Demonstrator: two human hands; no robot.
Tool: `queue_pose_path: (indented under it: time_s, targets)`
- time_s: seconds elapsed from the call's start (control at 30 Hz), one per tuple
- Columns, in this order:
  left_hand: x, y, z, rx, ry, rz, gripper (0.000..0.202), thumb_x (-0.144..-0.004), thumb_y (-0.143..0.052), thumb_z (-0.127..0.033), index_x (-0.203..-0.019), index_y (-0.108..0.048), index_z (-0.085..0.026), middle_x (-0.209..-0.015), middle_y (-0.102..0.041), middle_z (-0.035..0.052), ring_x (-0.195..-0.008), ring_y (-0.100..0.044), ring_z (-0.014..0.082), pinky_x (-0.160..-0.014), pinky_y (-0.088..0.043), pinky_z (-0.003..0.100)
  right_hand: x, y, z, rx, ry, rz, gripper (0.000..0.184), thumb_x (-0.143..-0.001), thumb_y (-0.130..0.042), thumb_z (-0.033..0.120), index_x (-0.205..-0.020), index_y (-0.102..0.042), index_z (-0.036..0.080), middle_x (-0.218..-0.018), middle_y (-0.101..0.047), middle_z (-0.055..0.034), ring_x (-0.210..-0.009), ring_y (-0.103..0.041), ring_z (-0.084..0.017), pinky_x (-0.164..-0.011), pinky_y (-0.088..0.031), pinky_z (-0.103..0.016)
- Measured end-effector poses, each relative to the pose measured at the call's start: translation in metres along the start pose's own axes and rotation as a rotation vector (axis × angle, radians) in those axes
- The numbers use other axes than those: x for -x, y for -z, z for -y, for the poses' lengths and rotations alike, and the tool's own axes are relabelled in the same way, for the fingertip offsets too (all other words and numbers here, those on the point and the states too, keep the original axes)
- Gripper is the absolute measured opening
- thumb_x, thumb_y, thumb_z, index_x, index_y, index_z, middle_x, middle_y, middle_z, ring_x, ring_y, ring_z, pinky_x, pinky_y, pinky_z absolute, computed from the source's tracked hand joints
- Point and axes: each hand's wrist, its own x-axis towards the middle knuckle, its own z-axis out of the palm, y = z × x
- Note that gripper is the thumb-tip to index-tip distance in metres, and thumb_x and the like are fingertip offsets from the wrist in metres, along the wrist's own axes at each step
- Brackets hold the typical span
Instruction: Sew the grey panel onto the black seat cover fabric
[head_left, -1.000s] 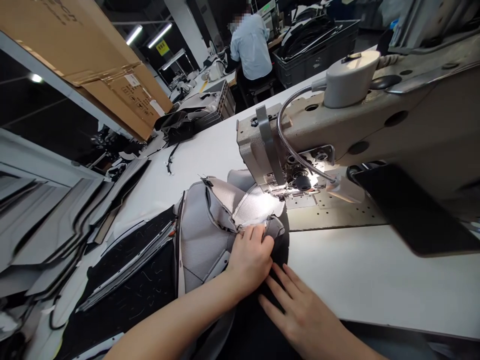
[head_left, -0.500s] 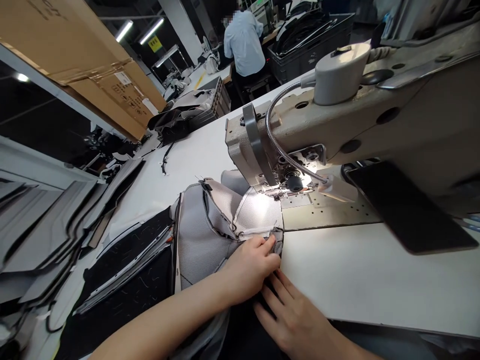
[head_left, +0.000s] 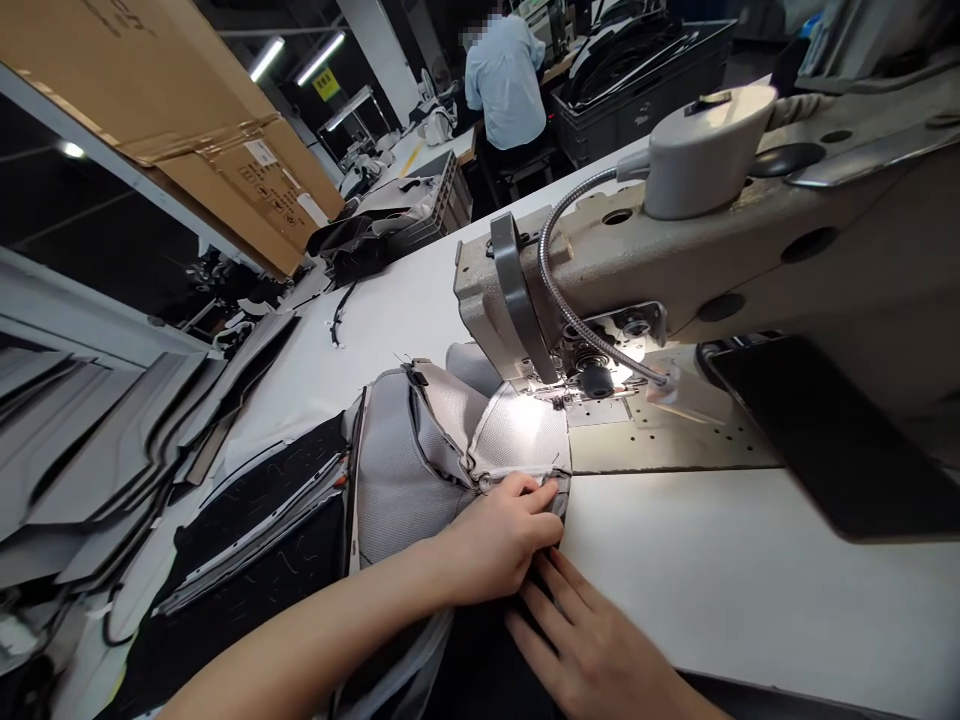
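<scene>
A sewn cover of grey mesh fabric with black parts lies bunched on the white table, left of and below the sewing machine head. Its lit corner reaches close to the needle area. My left hand is closed on the seamed edge of this cover, thumb and fingers pinching it near the corner. Just below, my right hand has its fingers stretched out and slightly apart against the dark fabric, tips close under the left hand. Its thumb is hidden.
A black phone-like slab stands tilted at the machine's right. Stacked grey panels lie at left, below a cardboard box. Crates and a seated person in a light blue shirt are farther back.
The view has shifted slightly. My left fingers have moved a little along the cover's edge, and the right hand stays nearly in place. The cover lies almost as before.
</scene>
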Motion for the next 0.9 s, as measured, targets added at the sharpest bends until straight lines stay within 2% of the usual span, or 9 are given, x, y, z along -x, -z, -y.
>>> queue_pose_path:
  time_s: [0.13,0.27,0.37,0.47,0.7,0.83,0.9]
  targets:
    - [-0.009,0.000,0.002,-0.102,-0.005,0.047,0.015,-0.072,-0.051,-0.007,-0.081,-0.060,-0.014,-0.132,-0.048,0.0162,-0.106,-0.047,0.0272,-0.087,-0.046,0.039,-0.002,0.002,-0.007,0.015,0.015,0.014,0.027,-0.085,-0.049,0.023,-0.106,-0.064,0.018,-0.103,-0.066,-0.0101,-0.104,-0.057,-0.029,-0.098,-0.037,-0.046]
    - [-0.021,0.005,0.007,-0.148,0.032,0.062,0.016,-0.074,-0.050,-0.007,-0.082,-0.060,-0.016,-0.131,-0.048,0.0120,-0.103,-0.049,0.0248,-0.083,-0.046,0.036,-0.007,0.008,-0.021,0.021,0.055,0.101,0.030,-0.081,-0.055,0.030,-0.106,-0.064,0.017,-0.106,-0.066,-0.0105,-0.105,-0.056,-0.032,-0.096,-0.038,-0.046]
    - [-0.030,0.012,0.011,-0.214,0.048,0.082,0.016,-0.074,-0.050,-0.007,-0.083,-0.060,-0.017,-0.126,-0.051,0.0101,-0.100,-0.049,0.0248,-0.078,-0.047,0.035,-0.009,0.009,-0.033,0.006,0.094,0.196,0.042,-0.077,-0.060,0.035,-0.113,-0.062,0.015,-0.112,-0.063,-0.0140,-0.110,-0.052,-0.035,-0.096,-0.038,-0.049]
    - [-0.039,0.018,0.014,-0.270,0.059,0.104,0.016,-0.074,-0.051,-0.007,-0.083,-0.060,-0.017,-0.120,-0.052,0.0101,-0.094,-0.050,0.0246,-0.072,-0.046,0.034,-0.012,0.010,-0.048,0.016,0.150,0.221,0.044,-0.077,-0.061,0.037,-0.114,-0.061,0.014,-0.115,-0.061,-0.0168,-0.112,-0.051,-0.036,-0.095,-0.038,-0.050]
    - [-0.057,0.027,0.027,-0.321,0.087,0.088,0.018,-0.075,-0.052,-0.007,-0.088,-0.061,-0.017,-0.114,-0.052,0.0105,-0.099,-0.050,0.0271,-0.077,-0.047,0.037,-0.024,0.024,-0.089,0.003,0.226,0.276,0.034,-0.081,-0.057,0.021,-0.114,-0.061,0.016,-0.119,-0.060,-0.0134,-0.117,-0.049,-0.031,-0.097,-0.039,-0.045]
    - [-0.060,0.026,0.031,-0.307,0.087,0.067,0.015,-0.076,-0.053,-0.009,-0.086,-0.060,-0.017,-0.106,-0.055,0.0091,-0.099,-0.049,0.0267,-0.076,-0.047,0.036,-0.022,0.024,-0.096,-0.057,0.173,0.272,0.037,-0.081,-0.052,0.014,-0.117,-0.060,0.016,-0.121,-0.060,-0.0104,-0.121,-0.046,-0.031,-0.099,-0.041,-0.043]
    - [-0.060,0.023,0.030,-0.315,0.098,0.049,0.012,-0.078,-0.052,-0.010,-0.084,-0.060,-0.017,-0.103,-0.054,0.0091,-0.097,-0.049,0.0266,-0.075,-0.047,0.036,-0.023,0.024,-0.098,-0.125,0.119,0.254,0.036,-0.082,-0.049,0.010,-0.114,-0.062,0.017,-0.121,-0.061,-0.0084,-0.121,-0.047,-0.028,-0.100,-0.041,-0.040]
